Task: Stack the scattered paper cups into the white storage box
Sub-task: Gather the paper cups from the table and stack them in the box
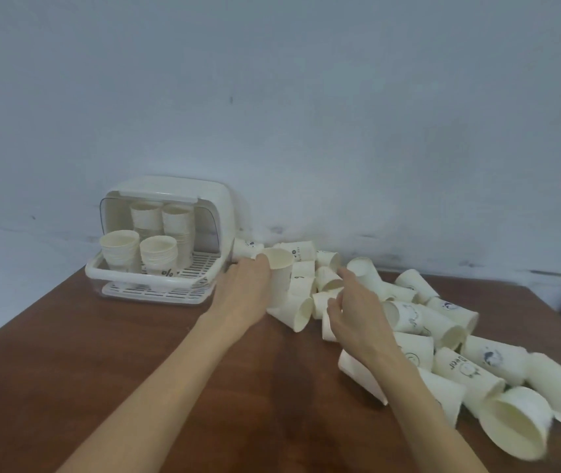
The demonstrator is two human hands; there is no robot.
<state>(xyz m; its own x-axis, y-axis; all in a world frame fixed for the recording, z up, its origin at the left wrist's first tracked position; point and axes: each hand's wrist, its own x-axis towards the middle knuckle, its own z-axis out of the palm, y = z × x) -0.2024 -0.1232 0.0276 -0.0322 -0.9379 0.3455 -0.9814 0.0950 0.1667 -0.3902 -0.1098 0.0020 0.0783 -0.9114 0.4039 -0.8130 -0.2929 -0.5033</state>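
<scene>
Left hand point(246, 285) grips an upright white paper cup point(279, 278); right hand point(357, 312) reaches, fingers relaxed, into the scattered cups.
Best nested squarely before going to the white plastic storage box point(166, 240), centre-left on the brown desk point(101, 353).

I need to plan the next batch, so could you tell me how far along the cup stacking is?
Four stacks already stand inside the white storage box. The left hand grips an upright cup, while the right hand reaches into the pile. Many scattered cups still lie on the table, so plenty is left.
</scene>
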